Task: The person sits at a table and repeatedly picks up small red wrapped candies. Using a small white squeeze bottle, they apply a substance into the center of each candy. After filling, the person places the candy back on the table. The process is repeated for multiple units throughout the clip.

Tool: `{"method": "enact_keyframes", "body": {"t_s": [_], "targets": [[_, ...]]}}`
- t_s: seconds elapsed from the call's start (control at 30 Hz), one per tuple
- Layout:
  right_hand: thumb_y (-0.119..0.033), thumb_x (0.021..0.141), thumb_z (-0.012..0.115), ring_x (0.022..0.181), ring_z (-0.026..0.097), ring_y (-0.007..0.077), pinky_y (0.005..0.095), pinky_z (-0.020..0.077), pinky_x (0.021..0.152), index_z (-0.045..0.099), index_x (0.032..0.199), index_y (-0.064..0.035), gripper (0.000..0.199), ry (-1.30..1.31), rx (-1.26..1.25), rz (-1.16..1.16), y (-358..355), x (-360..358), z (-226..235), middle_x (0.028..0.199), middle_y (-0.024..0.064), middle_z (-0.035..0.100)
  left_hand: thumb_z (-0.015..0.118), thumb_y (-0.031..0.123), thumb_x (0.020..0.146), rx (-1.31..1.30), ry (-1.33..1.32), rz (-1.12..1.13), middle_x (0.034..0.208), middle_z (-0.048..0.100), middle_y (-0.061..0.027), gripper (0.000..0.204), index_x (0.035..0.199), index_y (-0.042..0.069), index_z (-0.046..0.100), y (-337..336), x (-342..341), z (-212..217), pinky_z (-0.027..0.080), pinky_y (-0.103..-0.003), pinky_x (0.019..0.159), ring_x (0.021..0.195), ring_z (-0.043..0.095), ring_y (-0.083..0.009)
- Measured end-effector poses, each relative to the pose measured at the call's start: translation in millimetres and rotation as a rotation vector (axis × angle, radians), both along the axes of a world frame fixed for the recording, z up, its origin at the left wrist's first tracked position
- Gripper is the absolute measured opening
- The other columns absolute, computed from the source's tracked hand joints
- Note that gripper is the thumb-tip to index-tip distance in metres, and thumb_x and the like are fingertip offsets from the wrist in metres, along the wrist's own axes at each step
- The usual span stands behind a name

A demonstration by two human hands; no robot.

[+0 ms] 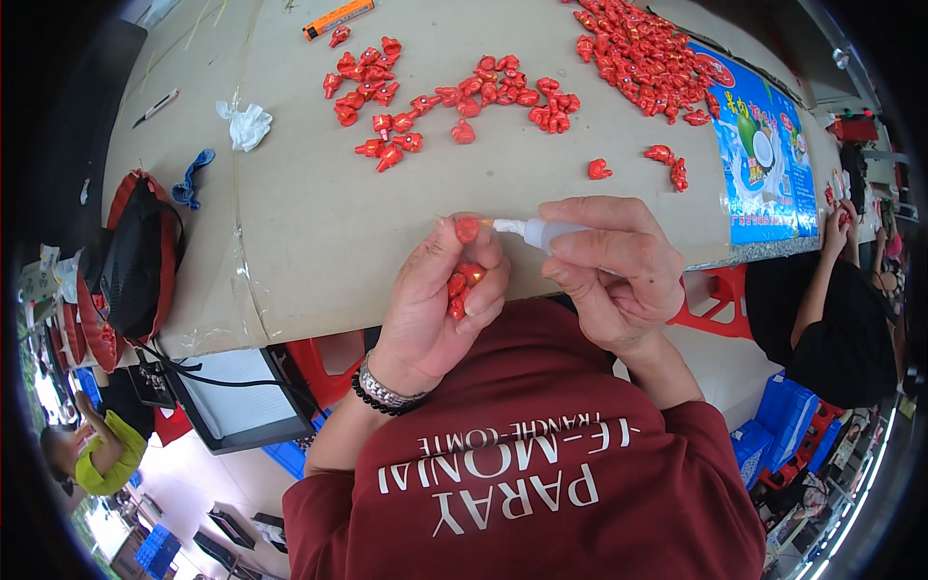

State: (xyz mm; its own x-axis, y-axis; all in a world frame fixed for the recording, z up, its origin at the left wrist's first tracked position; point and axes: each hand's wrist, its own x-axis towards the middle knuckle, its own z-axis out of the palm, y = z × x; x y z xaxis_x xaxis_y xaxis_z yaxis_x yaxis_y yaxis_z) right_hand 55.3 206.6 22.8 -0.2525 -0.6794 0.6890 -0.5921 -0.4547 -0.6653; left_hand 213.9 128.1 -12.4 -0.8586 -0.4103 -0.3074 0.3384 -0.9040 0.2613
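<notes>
My left hand [437,300] is closed around several small red plastic figure parts [458,290]. Between its thumb and forefinger it pinches one more red part [468,229], its round end turned to the right. My right hand [619,266] grips a small white squeeze bottle [549,235] on its side. The bottle's thin nozzle points left and reaches the pinched part, touching it or nearly so. On the table beyond my hands lie loose clusters of similar red parts [493,89], and a few single ones [599,169] lie nearer on the right.
A large heap of red parts [643,63] lies at the far right beside a blue printed sheet [764,145]. Leftward are an orange box [336,17], a pen-like tool [156,108], crumpled tissue [246,126], a blue strip [193,179] and a black-and-red bag [145,256]. Another person [822,309] sits at right.
</notes>
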Motion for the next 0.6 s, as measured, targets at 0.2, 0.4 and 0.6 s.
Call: {"method": "enact_keyframes", "body": {"t_s": [0.2, 0.4, 0.6], "targets": [[-0.002, 0.073, 0.074, 0.069, 0.067, 0.0215, 0.0272, 0.0535, 0.053, 0.064, 0.090, -0.0025, 0.019, 0.005, -0.013, 0.000, 1.6, -1.2, 2.2, 0.086, 0.0176, 0.065, 0.038, 0.038, 0.100, 0.012, 0.012, 0.006, 0.085, 0.056, -0.0024, 0.034, 0.101, 0.010, 0.056, -0.6, -0.7, -1.2, 0.029, -0.020, 0.041, 0.055, 0.043, -0.0094], [-0.002, 0.073, 0.074, 0.068, 0.067, 0.0212, 0.0271, 0.0535, 0.052, 0.064, 0.090, -0.0028, 0.020, 0.021, -0.029, 0.002, -0.5, -0.8, -0.1, 0.087, 0.0175, 0.065, 0.038, 0.039, 0.100, 0.006, 0.011, 0.002, 0.084, 0.056, -0.0020, 0.034, 0.100, 0.010, 0.056, -0.8, -0.1, 0.3, 0.029, -0.020, 0.041, 0.055, 0.042, -0.0092], [-0.003, 0.073, 0.074, 0.067, 0.067, 0.0214, 0.0275, 0.0534, 0.052, 0.064, 0.090, -0.0034, 0.019, 0.001, -0.009, -0.020, 0.3, 2.8, -1.7, 0.087, 0.0172, 0.066, 0.038, 0.039, 0.100, 0.003, 0.022, -0.003, 0.084, 0.056, -0.0020, 0.035, 0.100, 0.009, 0.056, -0.2, 0.7, -1.6, 0.029, -0.020, 0.041, 0.055, 0.042, -0.0090]]}}
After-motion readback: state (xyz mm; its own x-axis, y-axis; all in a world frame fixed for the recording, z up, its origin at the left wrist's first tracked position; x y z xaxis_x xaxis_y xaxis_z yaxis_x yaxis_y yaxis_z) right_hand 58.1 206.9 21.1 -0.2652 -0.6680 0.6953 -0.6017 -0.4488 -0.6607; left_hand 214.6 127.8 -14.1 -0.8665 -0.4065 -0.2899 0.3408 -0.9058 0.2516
